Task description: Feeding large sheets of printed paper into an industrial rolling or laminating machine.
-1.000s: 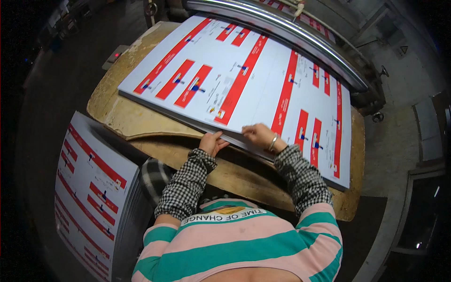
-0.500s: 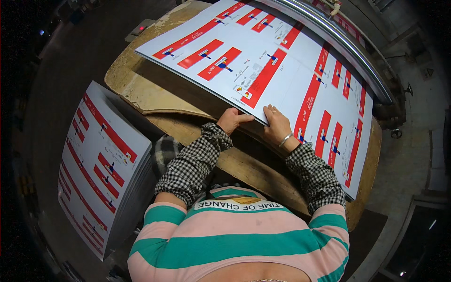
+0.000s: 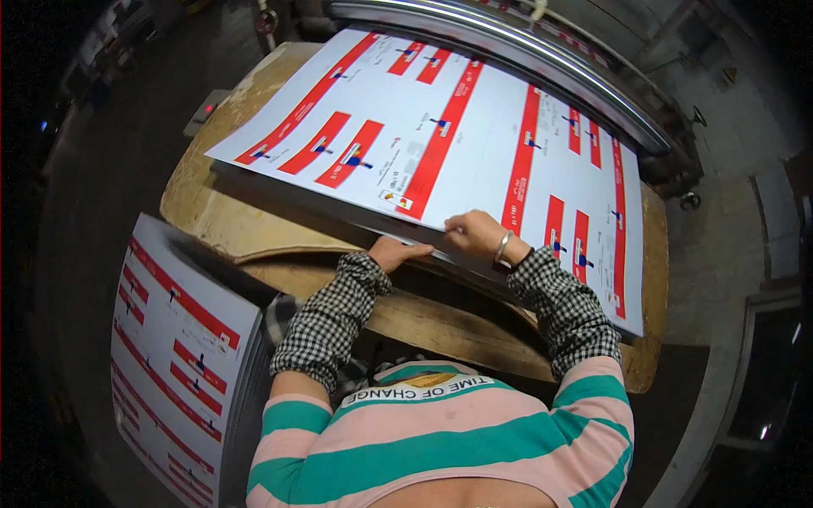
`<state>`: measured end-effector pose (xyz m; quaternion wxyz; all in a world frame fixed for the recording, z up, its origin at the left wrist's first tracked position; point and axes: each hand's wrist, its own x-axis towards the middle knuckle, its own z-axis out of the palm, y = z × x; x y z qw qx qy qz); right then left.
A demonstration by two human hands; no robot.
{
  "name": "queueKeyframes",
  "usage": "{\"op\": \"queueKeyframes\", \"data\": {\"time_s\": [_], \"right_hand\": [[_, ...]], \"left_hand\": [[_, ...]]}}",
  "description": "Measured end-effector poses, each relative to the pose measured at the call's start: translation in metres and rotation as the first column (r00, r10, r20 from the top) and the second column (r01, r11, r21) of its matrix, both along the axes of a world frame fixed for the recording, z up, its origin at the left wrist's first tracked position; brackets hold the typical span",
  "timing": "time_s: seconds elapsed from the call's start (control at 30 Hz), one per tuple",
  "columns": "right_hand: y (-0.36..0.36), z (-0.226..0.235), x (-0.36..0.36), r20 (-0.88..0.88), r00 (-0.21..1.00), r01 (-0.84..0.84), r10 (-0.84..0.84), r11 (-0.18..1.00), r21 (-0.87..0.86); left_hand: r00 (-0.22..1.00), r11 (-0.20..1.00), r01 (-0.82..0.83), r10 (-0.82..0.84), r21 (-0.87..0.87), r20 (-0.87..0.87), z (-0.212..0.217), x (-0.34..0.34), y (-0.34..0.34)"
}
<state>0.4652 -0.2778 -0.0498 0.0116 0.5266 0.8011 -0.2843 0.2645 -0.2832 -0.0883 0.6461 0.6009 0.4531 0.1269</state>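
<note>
Both hands have shifted little since the earlier frames; the view has swung, and they stay at the near edge of the stack of printed sheets (image 3: pixel 440 144). Left hand (image 3: pixel 398 252) lies flat and open, fingers tucked under the stack's edge, seemingly to steady or lift it. Right hand (image 3: pixel 476 234), a bracelet at its wrist, curls with fingertips pinching the top sheet's edge, likely to separate it. Beyond the hands the sheets cover the worn wooden desk (image 3: pixel 212 212). A second printed stack (image 3: pixel 169 339) stands well off to the left of the left hand.
</note>
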Motion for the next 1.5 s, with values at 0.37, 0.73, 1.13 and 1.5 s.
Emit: {"op": "queueKeyframes", "data": {"time_s": [0.37, 0.73, 1.13, 1.5], "right_hand": [[-0.014, -0.009, 0.005, -0.137, 0.99, -0.006, 0.018, 0.996, 0.088], [0.041, -0.056, 0.016, -0.033, 0.968, 0.251, -0.25, 0.968, 0.011], [0.023, 0.007, 0.027, -0.256, 0.963, 0.073, -0.087, 0.995, -0.064], [0.003, -0.021, 0.023, -0.355, 0.935, 0.021, 0.004, 0.998, 0.065]], "left_hand": [[0.976, 0.971, -0.102, 0.14, -0.218, 0.166, -0.028, 0.004, 0.0], [0.94, 0.993, -0.115, 0.098, 0.033, 0.327, -0.056, 0.013, 0.012], [0.954, 0.987, -0.083, 0.119, -0.139, 0.276, -0.046, 0.018, 0.01], [0.995, 0.999, 0.026, -0.022, 0.042, -0.101, -0.042, 0.019, 0.019]]}}
